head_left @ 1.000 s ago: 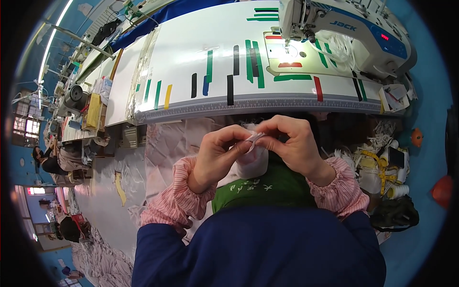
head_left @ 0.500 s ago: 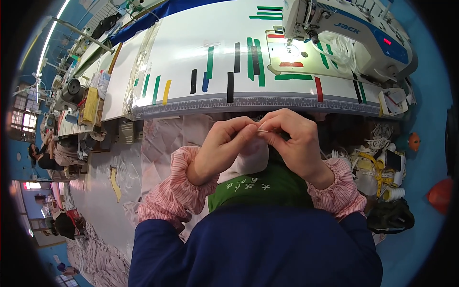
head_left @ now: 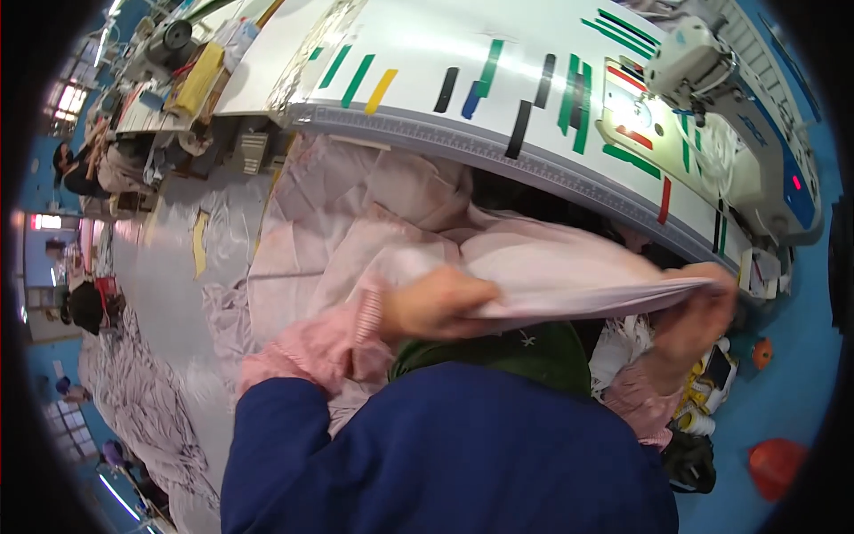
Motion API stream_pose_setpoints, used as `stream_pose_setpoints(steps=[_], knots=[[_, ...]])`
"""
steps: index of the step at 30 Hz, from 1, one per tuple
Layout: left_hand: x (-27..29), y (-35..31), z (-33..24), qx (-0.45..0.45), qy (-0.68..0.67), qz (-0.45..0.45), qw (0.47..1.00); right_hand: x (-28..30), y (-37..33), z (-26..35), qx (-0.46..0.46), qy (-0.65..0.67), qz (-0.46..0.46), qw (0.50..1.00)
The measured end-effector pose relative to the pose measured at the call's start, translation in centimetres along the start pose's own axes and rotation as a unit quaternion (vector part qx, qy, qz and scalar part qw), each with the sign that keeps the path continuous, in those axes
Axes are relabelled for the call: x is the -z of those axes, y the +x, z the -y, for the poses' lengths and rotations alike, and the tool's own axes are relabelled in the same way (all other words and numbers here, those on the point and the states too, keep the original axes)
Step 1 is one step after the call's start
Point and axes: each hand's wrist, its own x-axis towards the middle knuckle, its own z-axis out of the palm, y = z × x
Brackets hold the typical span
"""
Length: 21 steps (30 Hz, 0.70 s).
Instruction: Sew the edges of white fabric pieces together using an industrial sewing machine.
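Head view: left hand (head_left: 436, 303) and right hand (head_left: 696, 316), both closed, grip pale pink cloth (head_left: 560, 267) stretched between them.

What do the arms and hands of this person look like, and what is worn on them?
The left hand and right hand wear no gloves. Loose pink sleeve covers reach the wrists, the left one visibly striped; above them are dark blue sleeves.

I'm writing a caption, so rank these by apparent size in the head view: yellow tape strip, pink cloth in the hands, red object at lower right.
Largest to smallest:
1. Pink cloth
2. Red object
3. Yellow tape strip
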Motion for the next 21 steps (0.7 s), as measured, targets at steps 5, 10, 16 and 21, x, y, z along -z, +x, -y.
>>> stream_pose_setpoints(steps=[5,10,16,21], knots=[[13.2,-9.6,1.9,0.424,0.271,-0.010,0.864,14.6,4.8,-1.2,-0.020,0.005,-0.270,0.963],[16.8,-17.2,1.2,0.208,0.514,-0.248,0.794,25.0,6.6,2.3,-0.097,0.020,-0.236,0.967],[4.4,-18.4,14.3,0.292,0.512,-0.226,0.775,23.9,4.4,1.4,-0.054,-0.098,-0.292,0.950],[-2.9,-22.2,21.7,0.461,0.395,-0.314,0.730,22.3,3.2,1.8,-0.075,-0.150,-0.277,0.946]])
